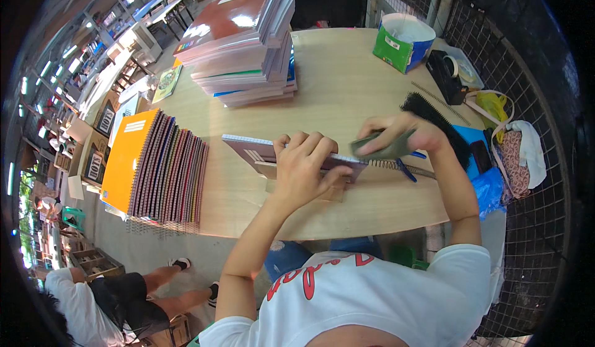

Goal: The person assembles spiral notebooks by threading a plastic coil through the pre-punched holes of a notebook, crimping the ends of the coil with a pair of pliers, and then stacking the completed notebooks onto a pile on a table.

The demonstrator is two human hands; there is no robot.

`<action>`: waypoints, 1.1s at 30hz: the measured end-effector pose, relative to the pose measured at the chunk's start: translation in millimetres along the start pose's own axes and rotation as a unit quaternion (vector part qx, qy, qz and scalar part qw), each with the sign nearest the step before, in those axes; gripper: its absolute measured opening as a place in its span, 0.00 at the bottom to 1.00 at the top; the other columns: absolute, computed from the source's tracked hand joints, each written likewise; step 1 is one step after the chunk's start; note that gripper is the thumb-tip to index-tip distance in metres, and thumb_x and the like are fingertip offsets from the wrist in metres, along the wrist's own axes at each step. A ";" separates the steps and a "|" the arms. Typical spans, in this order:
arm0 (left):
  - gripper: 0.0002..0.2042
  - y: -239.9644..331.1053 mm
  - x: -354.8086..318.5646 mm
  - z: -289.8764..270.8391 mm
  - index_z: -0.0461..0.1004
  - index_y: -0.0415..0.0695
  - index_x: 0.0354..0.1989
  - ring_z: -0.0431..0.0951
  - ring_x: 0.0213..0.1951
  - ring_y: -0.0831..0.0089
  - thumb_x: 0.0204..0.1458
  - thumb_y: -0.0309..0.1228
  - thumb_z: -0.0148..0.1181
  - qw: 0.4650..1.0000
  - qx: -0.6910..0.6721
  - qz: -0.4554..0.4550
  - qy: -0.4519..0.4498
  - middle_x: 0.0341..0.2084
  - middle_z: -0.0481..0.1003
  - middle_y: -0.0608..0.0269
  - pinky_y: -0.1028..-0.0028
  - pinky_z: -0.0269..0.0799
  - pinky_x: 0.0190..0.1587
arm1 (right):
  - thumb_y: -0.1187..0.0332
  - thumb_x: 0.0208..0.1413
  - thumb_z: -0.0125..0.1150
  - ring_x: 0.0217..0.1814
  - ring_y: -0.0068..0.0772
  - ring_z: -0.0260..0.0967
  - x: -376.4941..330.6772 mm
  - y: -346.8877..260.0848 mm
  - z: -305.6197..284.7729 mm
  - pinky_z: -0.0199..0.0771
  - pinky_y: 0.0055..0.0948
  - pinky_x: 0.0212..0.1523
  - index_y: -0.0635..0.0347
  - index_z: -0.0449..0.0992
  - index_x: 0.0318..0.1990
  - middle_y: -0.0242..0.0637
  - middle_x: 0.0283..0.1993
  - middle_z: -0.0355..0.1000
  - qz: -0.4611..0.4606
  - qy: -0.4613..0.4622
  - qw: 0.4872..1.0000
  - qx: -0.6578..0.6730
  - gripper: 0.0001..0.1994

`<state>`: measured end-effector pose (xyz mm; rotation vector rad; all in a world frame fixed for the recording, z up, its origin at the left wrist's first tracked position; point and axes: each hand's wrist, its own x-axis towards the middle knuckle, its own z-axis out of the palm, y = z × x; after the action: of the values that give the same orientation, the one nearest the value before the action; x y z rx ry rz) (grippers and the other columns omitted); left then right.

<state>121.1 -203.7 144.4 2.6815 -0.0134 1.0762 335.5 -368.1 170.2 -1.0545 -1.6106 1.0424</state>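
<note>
At eight o'clock, reading the pale wooden table (334,68) as a dial with us at six, a person (74,297) in a white top and black shorts is showing beyond the edge. At nine, a row of spiral-bound notebooks (133,155) is resting with an orange cover at its left end, and toward ten a thin green-covered booklet (167,83) is lying near the rim. Between ten and eleven, a tall, uneven pile of booklets (273,43) is standing, a glossy brown cover topping it. Just on the six o'clock side of the dial's middle, we are holding a notebook (245,152) up on its edge with our left hand (308,167): the fingers are bending close together over its upper edge, the thumb stretching along the near face. A tan block (334,193) is showing below that thumb. At the notebook's three o'clock end, a wire coil (387,163) is jutting out, and just above it our right hand (400,133), blurred, is gripping a flat dark green piece (379,150) between thumb and fingers. A green and blue box (393,52) is standing at one o'clock, while a blue-handled tool (406,171) is lying beside the coil. At three, a bristly black bundle (443,127) is resting; at two, a black tape dispenser (445,80) is sitting; at four, a blue plastic bag (488,192) is bunching up at the edge
</note>
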 end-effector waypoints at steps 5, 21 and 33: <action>0.18 0.0 -0.5 0.4 0.73 0.50 0.28 0.69 0.32 0.66 0.40 0.47 0.72 1.000 0.013 0.003 0.007 0.26 0.71 0.70 0.63 0.53 0.40 | 0.47 0.54 0.57 0.50 0.41 0.70 5.3 9.0 -3.6 0.66 0.35 0.55 0.60 0.80 0.53 0.47 0.49 0.72 0.166 0.067 0.940 -0.291 0.28; 0.33 -11.7 0.1 4.3 0.67 0.46 0.51 0.72 0.42 0.63 0.37 0.45 0.76 0.999 -0.032 -0.024 0.018 0.38 0.73 0.65 0.62 0.59 0.44 | 0.38 0.56 0.49 0.52 0.39 0.71 3.5 14.0 -6.7 0.69 0.34 0.52 0.71 0.74 0.56 0.42 0.51 0.73 -0.057 0.094 0.971 0.213 0.39; 0.39 -10.8 -3.8 2.5 0.63 0.45 0.58 0.71 0.48 0.58 0.36 0.41 0.78 0.998 -0.052 -0.025 0.025 0.46 0.72 0.57 0.60 0.60 0.47 | 0.33 0.52 0.51 0.49 0.38 0.69 19.7 11.5 -11.8 0.68 0.34 0.50 0.65 0.76 0.56 0.41 0.49 0.70 0.257 0.106 0.923 -0.268 0.41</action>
<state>121.1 -194.2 137.6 2.5480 0.0067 1.0965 344.6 -344.4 166.6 -1.9694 -1.5050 0.7759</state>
